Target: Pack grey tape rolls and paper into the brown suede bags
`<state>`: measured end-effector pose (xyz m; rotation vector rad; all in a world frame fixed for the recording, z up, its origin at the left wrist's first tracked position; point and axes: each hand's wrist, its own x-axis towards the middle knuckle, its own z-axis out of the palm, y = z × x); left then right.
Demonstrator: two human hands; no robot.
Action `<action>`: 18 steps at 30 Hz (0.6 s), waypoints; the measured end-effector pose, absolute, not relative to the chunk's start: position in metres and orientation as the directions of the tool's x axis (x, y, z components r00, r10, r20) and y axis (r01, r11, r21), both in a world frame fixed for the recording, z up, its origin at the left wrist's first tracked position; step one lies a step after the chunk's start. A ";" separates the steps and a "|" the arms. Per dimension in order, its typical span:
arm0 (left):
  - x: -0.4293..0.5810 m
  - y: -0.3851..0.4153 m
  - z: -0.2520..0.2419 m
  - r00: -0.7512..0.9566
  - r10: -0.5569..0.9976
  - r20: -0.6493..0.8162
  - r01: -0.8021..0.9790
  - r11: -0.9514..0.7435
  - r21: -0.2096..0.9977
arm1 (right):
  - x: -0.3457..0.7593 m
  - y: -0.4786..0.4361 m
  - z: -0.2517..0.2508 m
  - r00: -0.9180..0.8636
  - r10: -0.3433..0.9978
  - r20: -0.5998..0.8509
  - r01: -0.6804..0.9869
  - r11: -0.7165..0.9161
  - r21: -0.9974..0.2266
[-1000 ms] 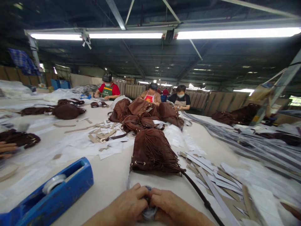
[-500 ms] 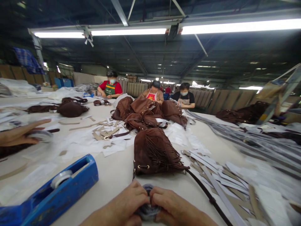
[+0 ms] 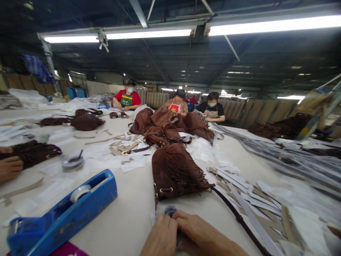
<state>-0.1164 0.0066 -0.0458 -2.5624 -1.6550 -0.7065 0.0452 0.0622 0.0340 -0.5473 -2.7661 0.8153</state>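
Note:
Close to me at the bottom of the head view, my left hand [image 3: 162, 233] and my right hand [image 3: 193, 227] are closed together. Between them they grip a small round clear object [image 3: 170, 209] with a dark middle; its exact kind does not show, and the fingers cover most of it. Just beyond lies a brown fringed drawstring bag [image 3: 166, 170] with gold eyelets. Its long dark strap [image 3: 234, 209] runs down past my right hand. A blue tape dispenser [image 3: 87, 206] with a pale roll core stands to the left of my left hand.
Another person's hand [image 3: 12, 169] holds a dark fringed piece at the left edge, near a round clear container [image 3: 73, 163]. More brown bags [image 3: 162, 122] are piled mid-table. Paper and card strips [image 3: 255, 206] lie on the right. Several people work across the table.
My left hand has swung rightward, closer to my right hand, over the round object. The neighbour's hand has let go of the clear container and pulled back to the left. The view has shifted slightly.

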 end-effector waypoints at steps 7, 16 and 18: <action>-0.115 0.002 -0.025 0.310 0.904 0.295 0.896 -0.382 0.226 | 0.048 0.065 0.024 -0.896 0.401 0.189 0.263 0.824 -0.502; -0.127 0.022 -0.036 0.433 0.720 0.543 0.777 -0.603 0.179 | 0.047 0.069 0.039 -0.890 0.443 0.108 0.412 0.883 -0.226; -0.131 0.031 -0.036 0.416 0.699 0.581 0.745 -0.629 0.223 | 0.049 0.070 0.039 -0.876 0.463 0.137 0.425 0.874 -0.237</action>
